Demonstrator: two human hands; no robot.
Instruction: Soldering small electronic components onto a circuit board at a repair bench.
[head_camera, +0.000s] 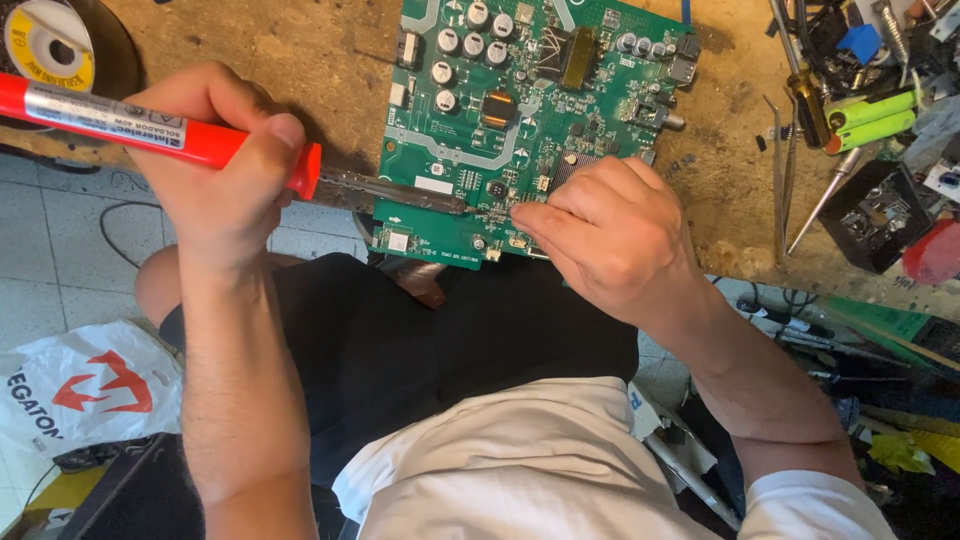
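Left hand grips red soldering iron, tip on green circuit board at workbench's near edge; right hand pinches something unclear there.

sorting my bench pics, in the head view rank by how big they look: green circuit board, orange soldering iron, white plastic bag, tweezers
1. green circuit board
2. orange soldering iron, held in the left hand
3. white plastic bag; close to the iron, and partly cut off by the frame, so unsure
4. tweezers

A worn brown wooden workbench stood over a pale tiled floor — a crumpled white plastic bag lay there, cluttered tools at the bench's far end.
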